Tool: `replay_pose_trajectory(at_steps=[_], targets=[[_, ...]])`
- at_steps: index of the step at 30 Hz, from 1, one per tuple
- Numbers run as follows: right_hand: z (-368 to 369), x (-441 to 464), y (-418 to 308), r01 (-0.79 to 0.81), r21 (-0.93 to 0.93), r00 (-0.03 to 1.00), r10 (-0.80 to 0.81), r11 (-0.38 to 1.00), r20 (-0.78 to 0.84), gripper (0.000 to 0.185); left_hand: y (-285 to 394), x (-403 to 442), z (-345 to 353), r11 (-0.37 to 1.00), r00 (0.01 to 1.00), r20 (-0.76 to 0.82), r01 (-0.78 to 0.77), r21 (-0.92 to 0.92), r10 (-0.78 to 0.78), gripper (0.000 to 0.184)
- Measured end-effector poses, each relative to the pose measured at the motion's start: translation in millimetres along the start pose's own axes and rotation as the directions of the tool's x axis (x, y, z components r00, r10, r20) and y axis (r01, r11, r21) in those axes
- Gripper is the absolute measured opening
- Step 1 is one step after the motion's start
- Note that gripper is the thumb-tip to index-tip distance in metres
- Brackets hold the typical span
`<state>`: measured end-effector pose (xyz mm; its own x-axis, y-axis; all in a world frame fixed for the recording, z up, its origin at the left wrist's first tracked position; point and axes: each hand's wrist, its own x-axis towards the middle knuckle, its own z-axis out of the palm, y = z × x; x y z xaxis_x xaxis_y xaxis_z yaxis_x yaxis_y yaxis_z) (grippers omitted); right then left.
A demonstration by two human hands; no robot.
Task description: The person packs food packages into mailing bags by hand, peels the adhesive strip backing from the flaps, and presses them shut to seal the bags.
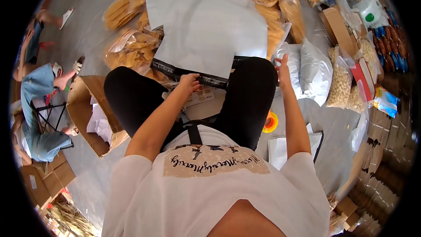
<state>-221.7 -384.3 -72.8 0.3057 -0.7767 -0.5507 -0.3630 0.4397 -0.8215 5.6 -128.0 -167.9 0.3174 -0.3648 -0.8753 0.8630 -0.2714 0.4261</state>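
Large pale grey plastic mailing bags (210, 26) lie spread in front of my knees, overlapping one another. A black band with print runs along the near edge of the top ones. My left hand (189, 83) is closed on that banded edge, between my thighs. Beside my right knee is my right hand (283, 71), raised with its fingers apart and nothing seen in it. Filled silvery bags (313, 70) stand just to its right. An orange roll of tape (271, 122) lies on the floor by my right thigh.
Clear bags of tan, flat pieces (131, 48) surround the mailing bags. An open cardboard box (94, 114) with white paper stands left, near seated people (39, 83). Bags of pale round pieces (340, 79) and a red box (363, 79) are right. A flat bag (280, 149) lies by my right arm.
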Motion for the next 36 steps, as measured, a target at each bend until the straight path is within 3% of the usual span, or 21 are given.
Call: replay_pose_trajectory(at_steps=[2,4,5,6,9,11,12,13,15,18,20,22,23,24,26,27,28,30,32,34,36], targets=[[14.5,0.1,-23.7,0.244,-0.183,0.967,-0.226,0.952,0.114,0.056,7.6,-17.7,5.7,0.996,0.939,-0.343,0.028,0.079,0.001,0.07],[34.8,-23.9,-59.3,0.493,-0.248,0.867,-0.449,0.834,0.216,0.034,-8.6,18.9,-21.9,0.999,0.959,-0.28,0.04,0.02,-0.033,0.081],[42.3,-24.0,-67.6,0.651,-0.217,0.756,-0.597,0.727,0.27,0.02,-14.1,26.9,-27.1,0.992,0.987,-0.157,0.026,-0.122,-0.045,0.082],[44.8,-23.7,-76.4,0.628,-0.269,0.777,-0.567,0.73,0.274,0.019,-17.0,30.2,-29.9,0.965,0.999,-0.029,0.024,-0.261,-0.033,0.082],[39.9,-2.8,-80.6,0.644,-0.488,0.754,-0.594,0.589,0.28,0.021,-12.4,25.4,-26.7,0.934,0.999,0.036,0.008,-0.358,0.006,0.066],[23.7,26.6,-65.3,0.572,-0.655,0.791,-0.545,0.495,0.279,0.024,-9.3,28.8,-29.0,0.944,0.999,0.037,0.028,-0.329,-0.017,0.056],[16.5,41.7,-52.9,0.534,-0.653,0.827,-0.493,0.537,0.271,0.024,-8.0,29.6,-30.5,0.957,0.997,0.05,0.068,-0.282,-0.056,0.046],[9.5,54.7,-43.9,0.512,-0.689,0.85,-0.419,0.513,0.319,0.023,-5.2,27.1,-30.0,0.953,0.998,0.038,0.05,-0.299,-0.041,0.046],[9.6,54.7,-33.4,0.542,-0.604,0.84,-0.345,0.584,0.42,0.023,0.0,22.0,-26.6,0.97,0.982,-0.185,-0.069,-0.235,0.026,0.036],[17.5,60.5,-34.2,0.474,-0.563,0.849,-0.182,0.677,0.496,0.024,7.3,19.8,-17.3,0.972,0.965,-0.229,-0.167,-0.168,0.126,0.025],[25.7,61.0,-36.0,0.433,-0.563,0.848,-0.107,0.704,0.518,0.025,26.1,-10.9,-3.7,0.954,0.979,0.018,-0.193,-0.231,0.202,0.024],[49.5,50.0,-53.5,0.618,-0.54,0.716,-0.125,0.571,0.687,0.027,43.4,-26.3,7.0,0.933,0.925,0.236,-0.231,-0.275,0.299,0.019],[59.1,40.2,-62.2,0.589,-0.536,0.731,-0.117,0.604,0.672,0.03,51.3,-28.9,11.8,0.913,0.908,0.223,-0.283,-0.292,0.353,0.017],[62.6,40.7,-64.6,0.623,-0.605,0.764,-0.218,0.496,0.608,0.032,60.1,-33.2,18.5,0.891,0.886,0.222,-0.332,-0.31,0.407,0.015],[61.4,43.5,-74.1,0.589,-0.753,0.774,-0.474,0.293,0.42,0.037,83.0,-51.3,22.6,0.867,0.889,0.087,-0.412,-0.28,0.45,0.03],[56.1,49.6,-72.2,0.578,-0.787,0.661,-0.689,0.216,0.296,0.036,90.4,-48.2,20.5,0.827,0.883,0.024,-0.429,-0.365,0.468,0.032],[47.8,52.4,-72.6,0.412,-0.887,0.691,-0.706,0.208,0.155,0.035,98.5,-51.5,17.8,0.798,0.867,-0.017,-0.466,-0.382,0.499,0.032],[21.4,60.5,-60.2,0.339,-0.902,0.669,-0.743,0.266,0.032,0.035,111.5,-53.5,6.2,0.773,0.86,-0.011,-0.463,-0.435,0.509,0.037],[-0.9,74.2,-38.7,0.097,-0.961,0.805,-0.589,0.258,-0.076,0.037,118.5,-61.7,-2.4,0.803,0.862,0.013,-0.466,-0.371,0.506,0.026],[-28.4,125.6,3.1,-0.055,-0.808,0.922,-0.281,0.586,-0.267,0.037,116.7,-53.4,-10.7,0.826,0.88,0.03,-0.434,-0.359,0.475,0.034],[-21.5,113.0,18.8,-0.13,-0.369,0.962,0.026,0.92,-0.273,0.041,107.6,-44.8,-15.2,0.846,0.903,0.023,-0.392,-0.361,0.428,0.04]])
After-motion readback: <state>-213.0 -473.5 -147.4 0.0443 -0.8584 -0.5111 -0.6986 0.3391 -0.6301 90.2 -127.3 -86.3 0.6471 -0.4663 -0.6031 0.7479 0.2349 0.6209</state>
